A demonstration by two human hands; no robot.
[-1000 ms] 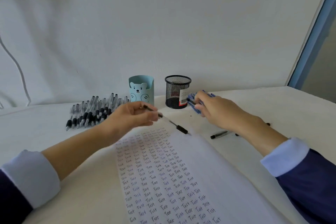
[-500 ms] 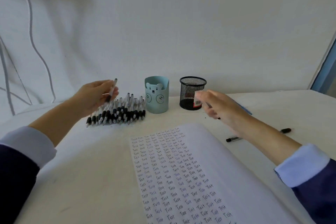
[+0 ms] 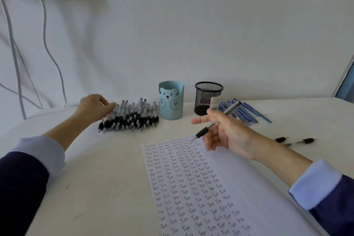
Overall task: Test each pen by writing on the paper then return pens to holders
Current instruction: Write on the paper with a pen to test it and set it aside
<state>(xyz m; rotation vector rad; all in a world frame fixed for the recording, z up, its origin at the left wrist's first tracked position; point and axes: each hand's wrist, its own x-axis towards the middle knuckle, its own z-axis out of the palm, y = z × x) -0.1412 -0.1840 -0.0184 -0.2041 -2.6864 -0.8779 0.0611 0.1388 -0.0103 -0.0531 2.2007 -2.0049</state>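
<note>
My right hand [image 3: 228,134] grips a black-grip pen [image 3: 204,132] with its tip just above the top edge of the paper [image 3: 191,188], which is covered with rows of the word "Test". My left hand [image 3: 93,107] is at the left end of the pile of black pens [image 3: 132,117], its fingertips pinching one pen there. Behind the paper stand a light blue bear pen holder [image 3: 171,100] and a black mesh pen holder [image 3: 208,97]; I see no pens sticking out of either.
Several blue pens [image 3: 247,112] lie fanned to the right of the mesh holder. Two loose black pens [image 3: 295,142] lie right of my right wrist. White cables [image 3: 46,44] hang down the wall at the left.
My left hand has carried its pen left and lowered it onto the black pen pile. My right hand has left the blue pens and now shows a black-grip pen near the paper's top.
</note>
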